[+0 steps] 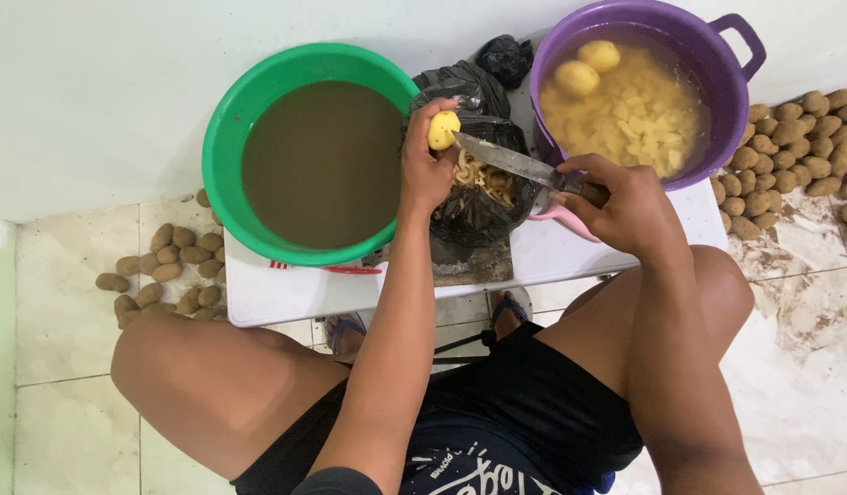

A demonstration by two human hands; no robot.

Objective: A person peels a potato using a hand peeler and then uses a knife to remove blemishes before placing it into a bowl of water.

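Head view: left hand (427,170) closed round wet, slippery potato (442,129), pinched at ends. Right hand (625,206) clamps knife (524,169) handle; blade meets potato.

A plain white painted wall (103,101) rises behind a low white plastic table (286,293). The floor of pale square tiles (66,367) is scuffed and stained at right.

Soft, even daylight fills the scene, bright and without harsh contrast. The white wall (121,92) is almost washed out. Shadows are faint: a soft one lies under the bench (286,298) on the floor tiles. The brown water in the green basin (224,137) shows a dull sheen, no sharp glare. Focus is crisp near the basin; the picture's edges bend slightly.
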